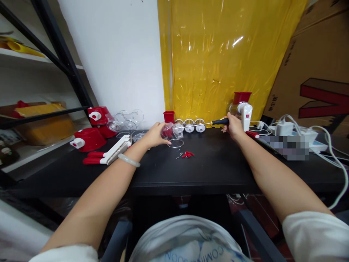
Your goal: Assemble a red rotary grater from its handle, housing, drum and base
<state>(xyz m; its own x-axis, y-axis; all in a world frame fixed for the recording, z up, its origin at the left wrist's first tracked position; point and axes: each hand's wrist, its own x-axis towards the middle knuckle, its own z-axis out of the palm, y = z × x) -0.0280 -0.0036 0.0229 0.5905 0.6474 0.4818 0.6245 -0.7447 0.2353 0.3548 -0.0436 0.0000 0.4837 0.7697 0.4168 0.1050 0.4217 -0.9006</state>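
Note:
My left hand [155, 135] reaches over the black table [212, 167] and closes round a clear plastic part with a red piece inside [168, 131]. My right hand [233, 126] grips a screwdriver with a black and yellow handle [219, 122], its shaft pointing left toward three white and clear round parts [189, 125]. A metal ring [176, 143] and small red pieces with screws [187, 154] lie on the table between my hands. A red and white appliance [243, 107] stands just behind my right hand.
Red appliance bodies [89, 138], clear bowls [128, 122] and a white and red handle [114, 151] lie at the left. A red cup [169, 116] stands at the back. White chargers and cables [300, 133] sprawl at the right. Yellow plastic sheet, cardboard boxes and a shelf rack surround the table.

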